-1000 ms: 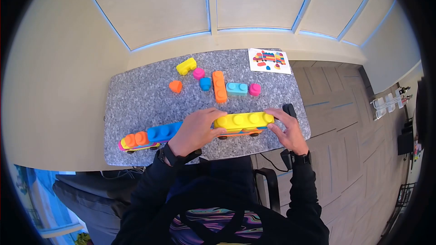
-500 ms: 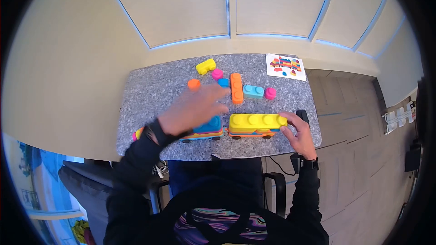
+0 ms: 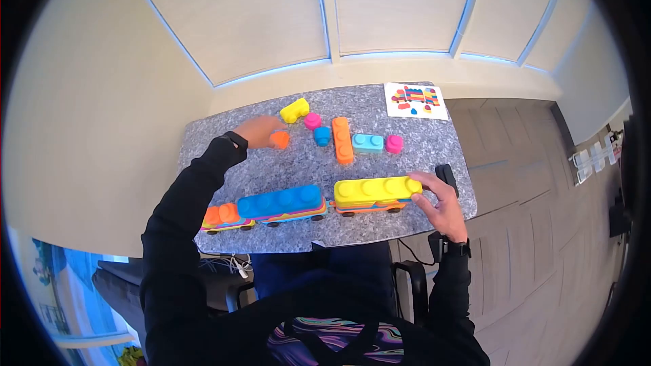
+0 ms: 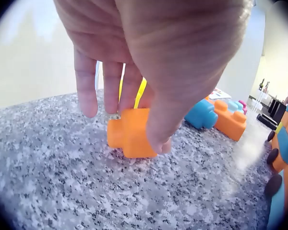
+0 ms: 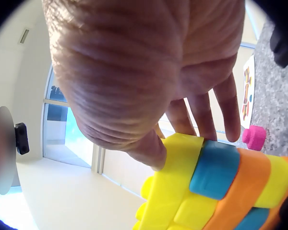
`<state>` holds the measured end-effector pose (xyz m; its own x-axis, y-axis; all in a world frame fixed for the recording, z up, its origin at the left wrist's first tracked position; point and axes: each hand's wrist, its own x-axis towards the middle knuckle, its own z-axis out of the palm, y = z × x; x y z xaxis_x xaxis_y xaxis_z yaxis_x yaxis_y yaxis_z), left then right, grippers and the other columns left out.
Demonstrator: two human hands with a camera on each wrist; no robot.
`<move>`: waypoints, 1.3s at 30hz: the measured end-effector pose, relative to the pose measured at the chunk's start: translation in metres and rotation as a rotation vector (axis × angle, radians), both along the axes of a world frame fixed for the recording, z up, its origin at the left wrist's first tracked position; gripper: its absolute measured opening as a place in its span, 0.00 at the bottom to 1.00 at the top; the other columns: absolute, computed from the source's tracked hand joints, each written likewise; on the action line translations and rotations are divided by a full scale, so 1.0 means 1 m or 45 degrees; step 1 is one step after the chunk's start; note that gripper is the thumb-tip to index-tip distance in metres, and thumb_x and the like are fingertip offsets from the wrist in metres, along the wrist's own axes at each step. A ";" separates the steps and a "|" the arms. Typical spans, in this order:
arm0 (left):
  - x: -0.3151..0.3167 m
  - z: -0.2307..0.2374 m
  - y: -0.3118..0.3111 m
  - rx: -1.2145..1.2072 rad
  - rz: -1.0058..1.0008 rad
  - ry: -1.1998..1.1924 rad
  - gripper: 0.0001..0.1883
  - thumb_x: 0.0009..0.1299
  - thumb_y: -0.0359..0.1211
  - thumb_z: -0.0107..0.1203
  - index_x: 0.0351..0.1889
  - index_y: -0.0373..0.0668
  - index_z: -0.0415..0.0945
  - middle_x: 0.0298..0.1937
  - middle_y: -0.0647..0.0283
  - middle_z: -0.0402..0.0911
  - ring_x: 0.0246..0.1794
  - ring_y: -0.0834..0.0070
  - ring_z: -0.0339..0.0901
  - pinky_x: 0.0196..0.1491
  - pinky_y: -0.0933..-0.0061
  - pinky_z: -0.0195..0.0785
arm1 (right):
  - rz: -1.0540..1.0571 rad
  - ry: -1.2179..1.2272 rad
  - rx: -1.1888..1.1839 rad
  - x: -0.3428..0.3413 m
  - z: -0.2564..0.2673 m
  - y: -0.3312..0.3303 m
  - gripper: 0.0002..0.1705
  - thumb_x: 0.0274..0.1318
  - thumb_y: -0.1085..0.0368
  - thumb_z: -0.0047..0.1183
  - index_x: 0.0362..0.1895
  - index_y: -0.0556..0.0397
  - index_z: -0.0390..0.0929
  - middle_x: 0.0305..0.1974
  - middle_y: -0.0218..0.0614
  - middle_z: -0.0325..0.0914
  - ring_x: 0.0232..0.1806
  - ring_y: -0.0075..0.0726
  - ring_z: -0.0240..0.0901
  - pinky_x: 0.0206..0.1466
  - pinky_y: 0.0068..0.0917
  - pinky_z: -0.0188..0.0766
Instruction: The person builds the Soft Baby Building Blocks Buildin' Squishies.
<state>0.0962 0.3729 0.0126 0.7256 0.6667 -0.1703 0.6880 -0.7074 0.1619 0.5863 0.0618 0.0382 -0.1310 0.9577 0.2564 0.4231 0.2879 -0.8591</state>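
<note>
My left hand (image 3: 260, 131) reaches to the back left of the table, its thumb and fingers around a small orange block (image 4: 135, 133) that lies on its side on the tabletop. Close to the front edge stands a toy train of stacked blocks on wheels. My right hand (image 3: 441, 207) holds the right end of its rear car, thumb on the near side of the long yellow block (image 3: 377, 190) on top and fingers on the far side. Left of that car come a blue-topped car (image 3: 281, 201) and a smaller car with orange studs (image 3: 222, 214).
Loose blocks lie across the back: a yellow one (image 3: 295, 110), two pink ones, a small blue one (image 3: 322, 137), a long orange one (image 3: 342, 141) and a light-blue one (image 3: 367, 143). A picture card (image 3: 416, 101) lies at the far right corner. A black object (image 3: 445, 177) sits at the right edge.
My left hand has left the yellow block on the rear car and moved up and left to the small orange block. My right hand has stayed at the rear car's end.
</note>
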 end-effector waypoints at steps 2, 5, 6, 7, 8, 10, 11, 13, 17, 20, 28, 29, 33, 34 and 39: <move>0.004 -0.010 0.004 -0.047 -0.021 0.004 0.31 0.70 0.41 0.79 0.71 0.45 0.86 0.65 0.54 0.91 0.70 0.47 0.85 0.74 0.46 0.76 | -0.010 0.006 -0.002 0.000 0.000 0.000 0.26 0.73 0.71 0.69 0.73 0.58 0.86 0.71 0.53 0.88 0.73 0.55 0.86 0.78 0.43 0.77; 0.007 -0.013 0.004 -0.145 0.038 -0.003 0.29 0.69 0.41 0.80 0.66 0.44 0.85 0.63 0.52 0.91 0.68 0.47 0.86 0.71 0.46 0.77 | -0.012 0.014 -0.010 -0.002 -0.002 0.001 0.26 0.72 0.71 0.69 0.72 0.58 0.86 0.70 0.53 0.88 0.73 0.55 0.86 0.78 0.43 0.77; 0.008 -0.011 0.002 -0.152 0.089 -0.065 0.28 0.67 0.41 0.80 0.63 0.44 0.84 0.60 0.51 0.91 0.64 0.46 0.87 0.68 0.47 0.79 | -0.016 0.009 -0.007 -0.002 -0.001 0.001 0.26 0.72 0.72 0.69 0.72 0.58 0.86 0.70 0.53 0.88 0.72 0.55 0.86 0.78 0.43 0.77; 0.011 -0.003 -0.003 -0.158 0.139 -0.127 0.28 0.66 0.41 0.80 0.60 0.43 0.83 0.57 0.49 0.91 0.61 0.45 0.88 0.64 0.48 0.81 | -0.019 0.004 -0.003 -0.002 0.000 0.001 0.26 0.71 0.72 0.69 0.72 0.58 0.86 0.70 0.52 0.89 0.72 0.55 0.86 0.78 0.43 0.77; 0.014 0.010 -0.011 -0.159 0.142 -0.127 0.28 0.66 0.41 0.80 0.60 0.43 0.83 0.57 0.49 0.91 0.61 0.45 0.88 0.64 0.48 0.81 | -0.016 0.005 -0.005 -0.002 0.000 0.000 0.26 0.71 0.72 0.69 0.72 0.58 0.86 0.70 0.52 0.89 0.72 0.55 0.86 0.78 0.43 0.77; 0.011 0.040 -0.033 -0.242 0.223 -0.362 0.27 0.66 0.41 0.79 0.57 0.42 0.80 0.55 0.46 0.91 0.59 0.44 0.88 0.61 0.50 0.80 | -0.039 0.016 -0.005 -0.002 -0.003 0.000 0.27 0.71 0.72 0.69 0.72 0.58 0.86 0.70 0.52 0.89 0.71 0.54 0.87 0.77 0.43 0.78; 0.007 0.057 -0.047 -0.239 0.235 -0.355 0.27 0.66 0.41 0.79 0.57 0.42 0.80 0.55 0.46 0.91 0.59 0.44 0.88 0.61 0.50 0.80 | -0.027 0.025 -0.005 -0.003 -0.004 0.000 0.27 0.71 0.72 0.69 0.72 0.58 0.86 0.70 0.52 0.89 0.71 0.54 0.87 0.77 0.43 0.78; -0.003 0.090 -0.082 -0.162 0.245 -0.463 0.26 0.67 0.40 0.78 0.58 0.42 0.81 0.55 0.48 0.90 0.57 0.44 0.87 0.59 0.50 0.80 | -0.036 0.025 0.020 -0.001 -0.007 0.001 0.27 0.70 0.72 0.69 0.72 0.58 0.87 0.71 0.51 0.89 0.71 0.52 0.87 0.76 0.42 0.79; -0.034 0.138 -0.147 -0.071 0.213 -0.453 0.25 0.65 0.38 0.79 0.58 0.41 0.83 0.55 0.51 0.89 0.57 0.45 0.87 0.58 0.49 0.80 | -0.045 0.064 0.010 -0.003 -0.010 0.000 0.26 0.71 0.74 0.66 0.71 0.59 0.86 0.71 0.51 0.89 0.71 0.51 0.87 0.75 0.41 0.79; -0.049 0.157 -0.186 0.041 0.092 -0.428 0.26 0.65 0.35 0.81 0.60 0.39 0.87 0.56 0.54 0.89 0.57 0.50 0.87 0.59 0.55 0.82 | -0.055 0.045 0.012 -0.002 -0.013 -0.001 0.26 0.71 0.74 0.66 0.71 0.59 0.86 0.71 0.51 0.88 0.72 0.51 0.87 0.76 0.41 0.79; -0.038 0.153 -0.231 -0.149 0.207 -0.223 0.25 0.66 0.39 0.82 0.58 0.39 0.90 0.56 0.55 0.89 0.56 0.48 0.88 0.60 0.53 0.83 | -0.049 0.054 -0.012 -0.003 -0.011 -0.002 0.26 0.72 0.74 0.66 0.73 0.60 0.85 0.72 0.51 0.88 0.73 0.50 0.86 0.78 0.42 0.79; -0.037 0.151 -0.232 -0.144 0.201 -0.209 0.25 0.66 0.41 0.82 0.58 0.40 0.90 0.56 0.56 0.89 0.56 0.48 0.88 0.60 0.53 0.83 | -0.049 0.062 -0.013 -0.003 -0.010 -0.002 0.26 0.72 0.74 0.66 0.73 0.59 0.85 0.72 0.51 0.88 0.73 0.50 0.86 0.77 0.42 0.79; -0.030 0.147 -0.234 -0.139 0.212 -0.151 0.25 0.66 0.44 0.82 0.56 0.42 0.90 0.54 0.58 0.88 0.55 0.49 0.88 0.58 0.52 0.82 | -0.057 0.042 -0.021 0.000 -0.011 -0.002 0.26 0.73 0.74 0.66 0.73 0.59 0.85 0.72 0.51 0.88 0.73 0.50 0.86 0.77 0.42 0.80; -0.029 0.147 -0.234 -0.127 0.214 -0.116 0.25 0.66 0.45 0.82 0.55 0.43 0.90 0.53 0.58 0.87 0.54 0.49 0.88 0.57 0.51 0.81 | -0.038 0.020 -0.037 0.001 -0.011 -0.002 0.27 0.74 0.74 0.65 0.74 0.59 0.84 0.73 0.50 0.86 0.74 0.47 0.84 0.78 0.42 0.79; -0.026 0.141 -0.232 -0.113 0.175 -0.059 0.24 0.66 0.46 0.82 0.53 0.43 0.89 0.50 0.58 0.85 0.53 0.49 0.87 0.54 0.49 0.80 | -0.017 -0.016 -0.029 0.002 -0.009 -0.002 0.26 0.77 0.71 0.66 0.75 0.57 0.84 0.74 0.48 0.85 0.74 0.46 0.84 0.78 0.42 0.79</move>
<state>0.0705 0.1413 0.1537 0.6369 0.7442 -0.2013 0.7678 -0.5886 0.2531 0.5885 0.0596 0.0289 -0.1215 0.9649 0.2328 0.4377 0.2625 -0.8599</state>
